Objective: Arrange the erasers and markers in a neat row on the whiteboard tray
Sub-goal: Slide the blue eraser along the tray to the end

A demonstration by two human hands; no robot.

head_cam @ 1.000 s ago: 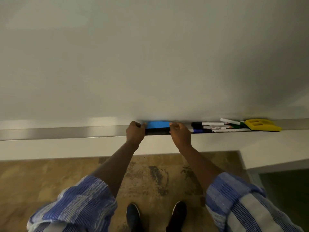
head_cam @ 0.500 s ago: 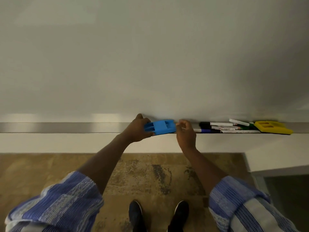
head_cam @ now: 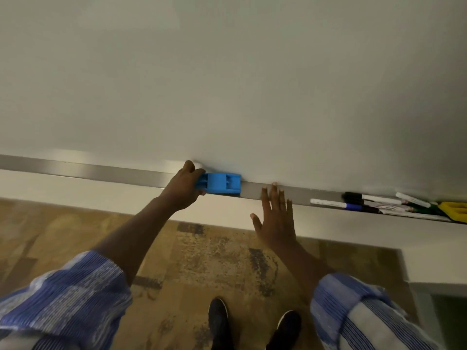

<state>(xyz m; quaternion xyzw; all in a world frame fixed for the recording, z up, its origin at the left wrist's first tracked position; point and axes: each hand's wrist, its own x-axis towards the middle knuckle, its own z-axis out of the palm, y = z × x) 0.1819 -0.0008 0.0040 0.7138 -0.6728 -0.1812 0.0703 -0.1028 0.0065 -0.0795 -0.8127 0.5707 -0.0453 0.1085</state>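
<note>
A blue eraser (head_cam: pixel 221 183) sits at the grey whiteboard tray (head_cam: pixel 101 170), and my left hand (head_cam: pixel 185 188) grips its left end. My right hand (head_cam: pixel 276 218) is spread flat with fingers apart, holding nothing, a little to the right of the eraser, fingertips at the tray's front edge. Far right on the tray lie several markers (head_cam: pixel 369 203) in a loose heap: one with a blue cap, black ones, a green one. A yellow eraser (head_cam: pixel 454 210) lies at the right border, partly cut off.
The whiteboard (head_cam: pixel 227 84) fills the upper view. Below the tray runs a white ledge (head_cam: pixel 126 198) that steps toward me at the right. The floor is patterned brown, with my two dark shoes (head_cam: pixel 252 324) at the bottom.
My right hand has let go of the blue eraser and spread out below the tray. My left hand now holds the eraser alone and has carried it leftward, away from the markers.
</note>
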